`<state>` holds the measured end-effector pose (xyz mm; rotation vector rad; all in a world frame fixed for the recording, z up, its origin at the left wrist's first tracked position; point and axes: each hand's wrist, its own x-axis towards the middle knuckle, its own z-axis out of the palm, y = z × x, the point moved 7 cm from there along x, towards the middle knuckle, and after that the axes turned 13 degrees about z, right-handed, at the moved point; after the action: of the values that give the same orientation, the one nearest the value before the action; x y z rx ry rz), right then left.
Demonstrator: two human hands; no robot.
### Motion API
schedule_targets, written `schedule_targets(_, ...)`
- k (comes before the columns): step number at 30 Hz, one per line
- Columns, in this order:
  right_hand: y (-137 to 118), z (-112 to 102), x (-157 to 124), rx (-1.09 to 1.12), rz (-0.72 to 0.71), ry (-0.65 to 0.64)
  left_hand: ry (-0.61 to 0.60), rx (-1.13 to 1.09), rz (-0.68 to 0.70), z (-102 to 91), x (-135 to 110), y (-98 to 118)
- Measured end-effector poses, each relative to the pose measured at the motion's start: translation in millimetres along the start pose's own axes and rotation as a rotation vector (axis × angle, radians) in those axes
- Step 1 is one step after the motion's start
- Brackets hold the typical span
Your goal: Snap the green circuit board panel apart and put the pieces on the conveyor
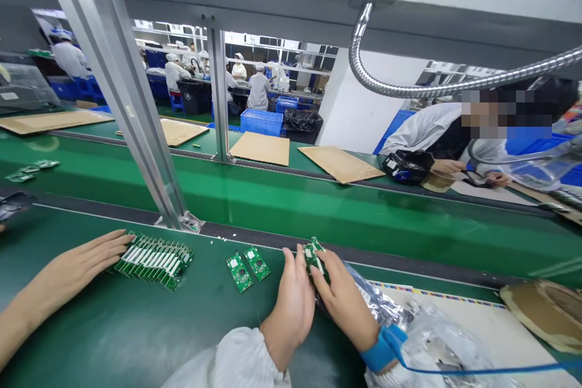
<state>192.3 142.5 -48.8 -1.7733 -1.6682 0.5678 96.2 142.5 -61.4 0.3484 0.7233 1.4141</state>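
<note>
I have a small green rectangular circuit board with pale components (313, 248) in front of me, raised between my two hands over the dark green worktop (218, 321). My bare right hand (342, 292) is closed on it, the fingers lying over its right side and the thumb across its lower part. My bare left hand (293, 294) stands edge-up just beside it, fingers stretched out and close together; I cannot tell whether they press on the board or only lie against its left edge.

The board's long axis runs away from me, its far end pointing toward the green strip (273, 200) beyond the worktop and leaning slightly left, its near end toward my wrists. That near end and much of the right side are hidden under my right fingers, so I cannot make out the full outline.

The silvery translucent plastic bag (379, 300) is partly covered by my right hand and forearm; its contents are hard to make out. To my left lie two loose green circuit boards (239, 273), long axes slanting from far left to near right. Farther left, a co-worker's hand (93, 257) covers one end of the overlapping row of green boards (157, 262); that person's body is cut off.
</note>
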Motion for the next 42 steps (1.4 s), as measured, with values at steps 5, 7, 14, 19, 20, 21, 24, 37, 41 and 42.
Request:
schedule_targets(5, 5.9, -35.5, 34.5, -0.037, 0.093, -0.002, -0.176, 0.403, 0.128, 2.1, 3.8, 34.9)
schedule_targets(7, 10.1, -47.0, 64.1, -0.113, 0.133, -0.009, -0.243, 0.644, 0.238, -8.5, 6.4, 61.4)
schedule_targets(14, 30.6, -36.8, 164.3, -0.418, 0.202, 0.018, -0.252, 1.372, 0.605, -82.0, 16.3, 128.1)
schedule_targets(19, 47.4, -16.9, 166.9, -0.555, 0.28, 0.06, -0.265, 1.678, 0.639, -96.6, 23.2, 116.6)
schedule_targets(20, 50.5, -16.5, 164.4, -0.576, 0.298, 0.071, -0.28, 1.722, 0.639, -94.7, 23.6, 113.5)
schedule_targets(21, 53.4, -17.3, 161.9, -0.594, 0.317, 0.082, -0.295, 1.759, 0.636, -92.4, 23.8, 111.0)
schedule_targets(24, 58.2, -26.2, 156.7, -0.629, 0.366, 0.11, -0.327, 1.836, 0.612, -87.3, 23.9, 107.5)
schedule_targets(37, -84.9, 58.2, 49.5, -0.371, -0.007, -0.341, -0.355, 1.737, 0.505, -96.9, 16.5, 125.6)
schedule_targets(41, -82.2, 97.3, 36.2, -0.268, 0.09, -0.453, -0.323, 1.676, 0.508, -95.9, 18.2, 130.3)
schedule_targets(42, -78.1, 99.4, 38.1, -0.231, 0.125, -0.458, -0.317, 1.649, 0.511, -95.8, 18.9, 130.5)
